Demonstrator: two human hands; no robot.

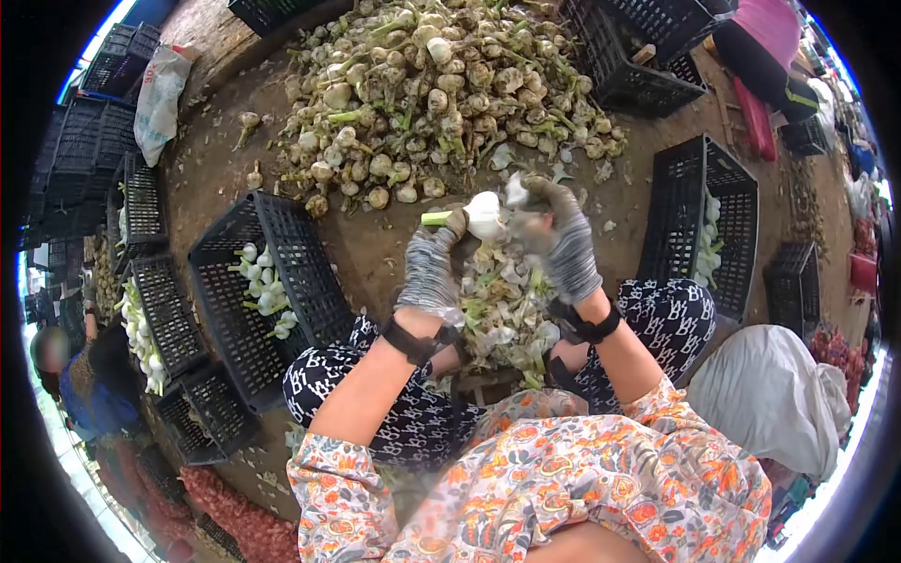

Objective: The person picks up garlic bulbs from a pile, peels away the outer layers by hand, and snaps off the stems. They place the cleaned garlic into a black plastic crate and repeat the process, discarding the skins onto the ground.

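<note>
My left hand, in a grey knitted glove with dark fingertips, is closed around a garlic bulb. The bulb is white and clean, and its short green stem points left. Just to the right of it is my right hand, gloved the same way and partly blurred. A whitish piece of garlic skin shows at its fingertips, pinched there. Below both hands, peeled skins and leaf scraps lie heaped between my knees. In front spreads a large pile of unpeeled, soil-stained garlic.
Black crates holding white garlic stand at my left and right. More crates sit beyond the pile. A white sack rests by my right side. Another person is at far left, and one at upper right.
</note>
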